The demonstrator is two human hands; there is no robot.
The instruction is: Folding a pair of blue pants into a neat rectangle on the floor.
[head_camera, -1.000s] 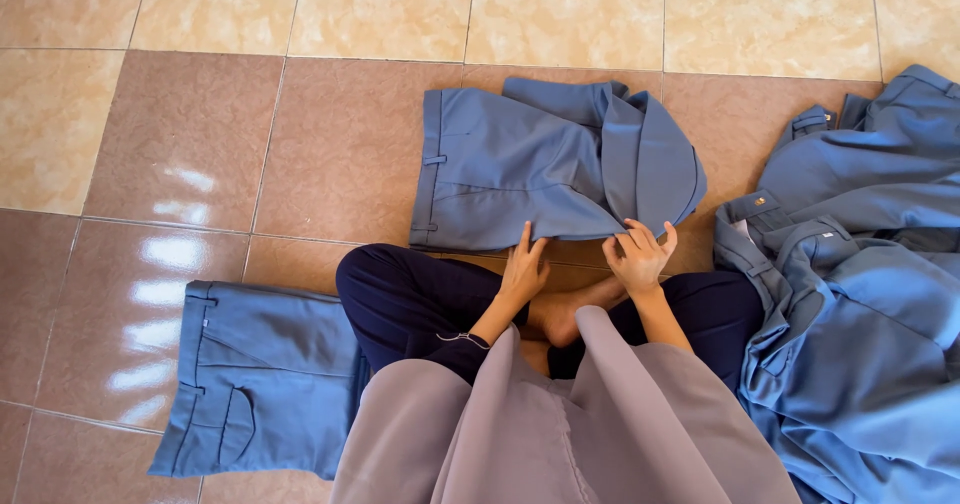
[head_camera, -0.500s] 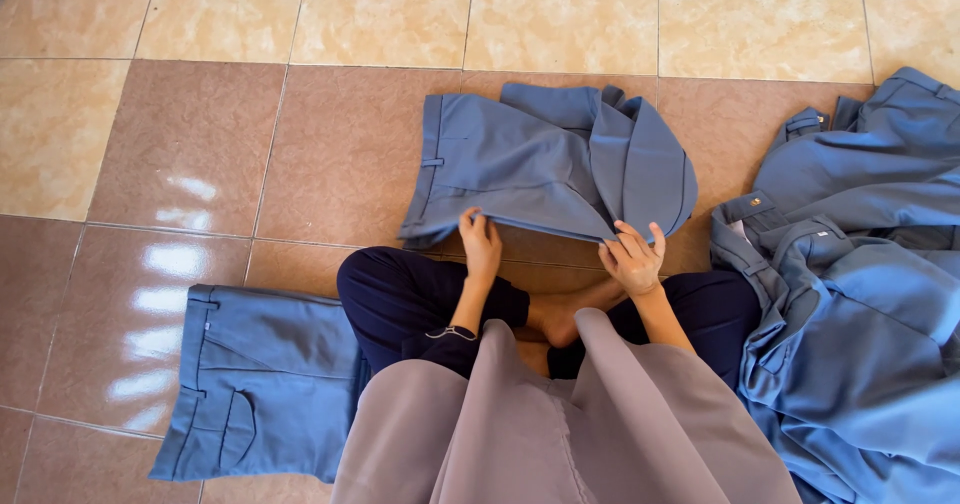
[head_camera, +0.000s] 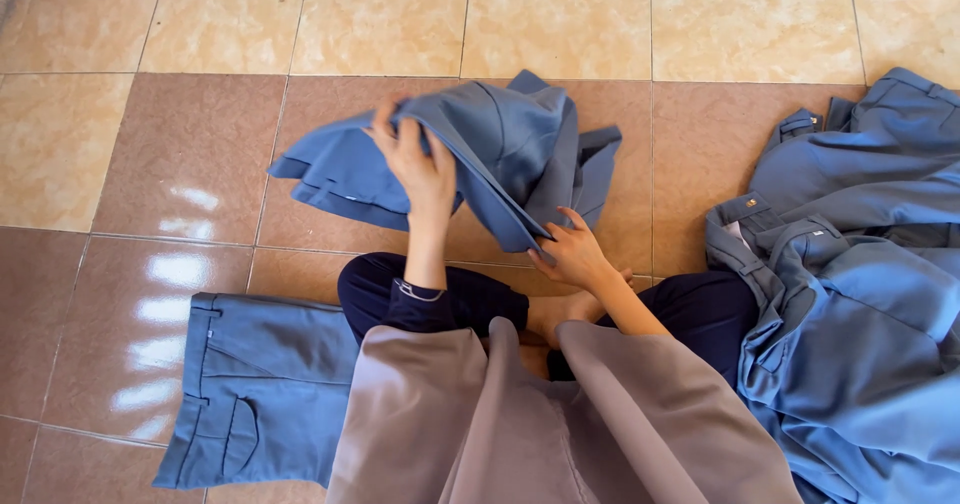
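Note:
I sit cross-legged on a tiled floor (head_camera: 190,164). In front of my knees is a pair of blue trousers (head_camera: 500,144), partly folded and lifted off the tiles. My left hand (head_camera: 415,164) grips its upper edge and holds the cloth raised. My right hand (head_camera: 570,249) pinches the lower corner of the same garment, close to my shin. Wide mauve sleeves cover both forearms.
A folded pair of blue trousers (head_camera: 255,389) lies flat at my left knee. A loose heap of several blue garments (head_camera: 860,284) fills the right side. Beige and brown tiles stretch beyond the lifted garment.
My left hand moved up and to the left, lifting the trousers' near edge off the floor. The garment was lying flat before and is bunched and raised now. My right hand stayed near its corner.

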